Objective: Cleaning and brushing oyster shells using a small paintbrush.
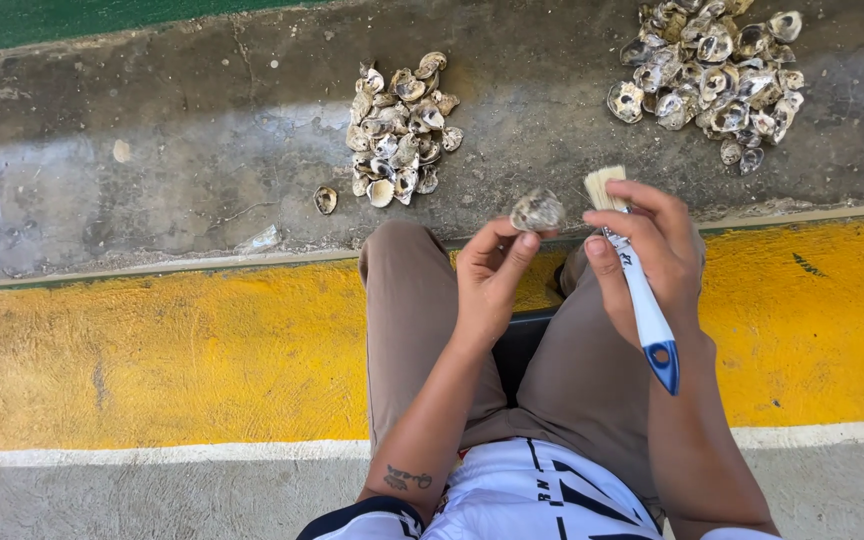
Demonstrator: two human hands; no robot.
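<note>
Shell, grey, rough and rounded (538,211), sits pinched between the thumb and fingertips of the left hand (490,278), just above the person's knees at the centre of the frame. The fingers of that hand are closed around the shell's lower edge, the palm turned upward. The right hand (652,250) is clamped around a small paintbrush with a white handle, a blue tip and pale bristles (634,275); the bristles point up toward the top of the frame and stand just beside the shell, apart from it, while the blue end of the handle hangs down over the right thigh.

The person sits with tan trousers (412,320) drawn up at the knees, and a white shirt with dark markings (532,495) shows at the bottom edge. The legs lie across a broad yellow painted strip (152,350) on the ground. Beyond the knees runs a grey, worn concrete floor (152,150). On it, upper centre, lies a small heap of pale empty shells (397,135), with one lone shell (325,199) just to its lower left. A larger heap of greyer shells (712,75) lies in the upper right of the frame, well apart from the first. A green band (102,18) crosses the upper left corner.
</note>
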